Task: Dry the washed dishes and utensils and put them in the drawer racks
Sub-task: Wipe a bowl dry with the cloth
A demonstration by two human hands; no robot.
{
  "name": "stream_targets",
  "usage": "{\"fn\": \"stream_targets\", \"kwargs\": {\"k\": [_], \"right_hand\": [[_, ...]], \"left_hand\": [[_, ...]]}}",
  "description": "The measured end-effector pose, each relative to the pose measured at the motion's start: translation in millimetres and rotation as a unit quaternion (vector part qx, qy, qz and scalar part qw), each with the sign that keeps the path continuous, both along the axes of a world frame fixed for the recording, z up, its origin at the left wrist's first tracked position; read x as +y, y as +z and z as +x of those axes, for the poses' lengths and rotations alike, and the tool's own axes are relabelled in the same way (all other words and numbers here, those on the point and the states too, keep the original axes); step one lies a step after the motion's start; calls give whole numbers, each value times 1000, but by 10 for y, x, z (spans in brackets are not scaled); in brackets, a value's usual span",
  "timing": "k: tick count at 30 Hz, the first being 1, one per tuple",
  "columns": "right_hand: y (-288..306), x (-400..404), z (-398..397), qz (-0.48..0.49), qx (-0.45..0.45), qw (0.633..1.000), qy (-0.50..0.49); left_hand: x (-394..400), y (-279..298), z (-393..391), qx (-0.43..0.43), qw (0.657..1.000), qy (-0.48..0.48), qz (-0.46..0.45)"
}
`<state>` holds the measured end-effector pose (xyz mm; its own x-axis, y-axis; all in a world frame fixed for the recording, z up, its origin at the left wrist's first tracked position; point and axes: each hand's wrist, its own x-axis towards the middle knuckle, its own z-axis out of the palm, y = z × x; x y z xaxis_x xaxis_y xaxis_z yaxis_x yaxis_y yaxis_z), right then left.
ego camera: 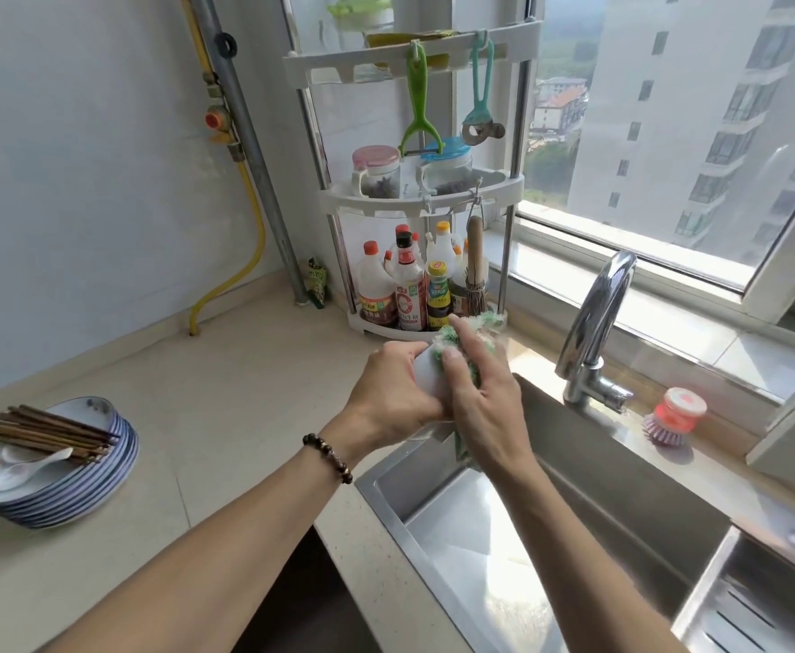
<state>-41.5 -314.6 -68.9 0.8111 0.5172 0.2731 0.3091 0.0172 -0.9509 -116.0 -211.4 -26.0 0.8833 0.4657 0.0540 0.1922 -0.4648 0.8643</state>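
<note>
One head-mounted wide-angle view looks forward and down from close above the desk (pixel 226 398) and sink (pixel 475 525). Both forearms enter from the bottom edge. The view faces a corner shelf rack (pixel 414 195) and a window (pixel 668 134) at right. Edges show wide-angle distortion.

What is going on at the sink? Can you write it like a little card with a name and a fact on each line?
place: kitchen counter beside a metal sink
left hand: holds a white bowl
right hand: presses a green and white cloth on the bowl
where the hands are: above the sink's near corner
waiting on the counter: a stack of plates with chopsticks and a white spoon on top
tap: no water running
by the tap: a red dish brush
corner: a rack of bottles and jars
</note>
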Motion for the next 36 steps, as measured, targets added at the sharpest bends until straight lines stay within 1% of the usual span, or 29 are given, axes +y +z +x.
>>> {"fn": "stream_targets", "kwargs": {"k": [1, 2, 4, 5, 6, 7, 8, 9, 10, 11, 13, 14, 16, 17, 18, 19, 20, 22, 23, 25, 26, 28, 31, 33, 34, 35, 36], "right_hand": [[-31, -12, -9, 13, 12, 1000, 2], [-27, -33, 21, 38, 63, 997, 4], [47, -58, 137, 85, 220, 972, 10], [71, -65, 166, 92, 257, 962, 7], [71, -60, 153, 81, 241, 967, 0], [76, -54, 110, 62, 177, 982, -6], [52, -27, 50, 32, 92, 995, -4], [8, -9, -1, 11, 37, 999, 0], [-16, 0, -23, 14, 30, 999, 8], [-6, -4, -37, 41, 61, 997, 20], [17, -60, 38, 109, 178, 977, 39], [45, -89, 97, 129, 247, 959, 53], [86, -148, 193, 152, 375, 910, 88], [97, -167, 208, 158, 423, 886, 100], [76, -164, 218, 156, 444, 877, 102], [59, -154, 222, 148, 451, 875, 95], [33, -141, 241, 132, 444, 883, 76], [25, -142, 272, 112, 392, 912, 43], [46, -148, 289, 95, 344, 933, 39], [153, -140, 303, 10, 211, 976, 50], [199, -124, 303, -19, 153, 986, 59], [262, -88, 276, -14, 100, 993, 57], [206, -48, 121, 37, 90, 995, 37], [61, -14, -53, 8, 53, 998, 25], [-14, -11, -90, 5, 52, 998, 17], [-32, -18, -75, 30, 102, 994, 8], [-5, -29, -28, 73, 187, 980, 8]], "left_hand": [[-25, -2, -8, -1, 1000, -9, 9], [-61, -3, -26, -6, 1000, -20, 17], [-115, 4, -60, -12, 999, -37, 23], [-129, 10, -65, -12, 999, -38, 15], [-126, 8, -72, -15, 999, -33, 7], [-107, 11, -63, -20, 999, -26, 4], [-75, 5, -45, -21, 1000, -19, 5], [-68, -4, -28, -12, 1000, -20, 8], [-70, -8, -28, -4, 1000, -26, 14], [-79, 1, -42, 0, 999, -35, 24], [-75, 27, -88, -12, 998, -60, 32], [-70, 60, -115, -19, 997, -72, 20], [-93, 148, -163, -37, 994, -96, -24], [-97, 176, -184, -47, 992, -106, -48], [-82, 189, -200, -52, 990, -111, -69], [-54, 201, -221, -50, 987, -120, -90], [-5, 203, -250, -36, 985, -131, -111], [110, 229, -273, 33, 979, -160, -124], [159, 251, -254, 77, 976, -173, -108], [153, 293, -191, 145, 971, -184, -52], [121, 287, -156, 164, 970, -179, -27], [58, 242, -102, 165, 975, -148, -6], [56, 156, -76, 115, 989, -91, -22], [76, 107, -44, 90, 994, -63, -6], [59, 93, -29, 83, 995, -59, 2], [22, 80, -22, 77, 995, -59, 6], [-14, 64, -22, 69, 996, -57, 5]]}}
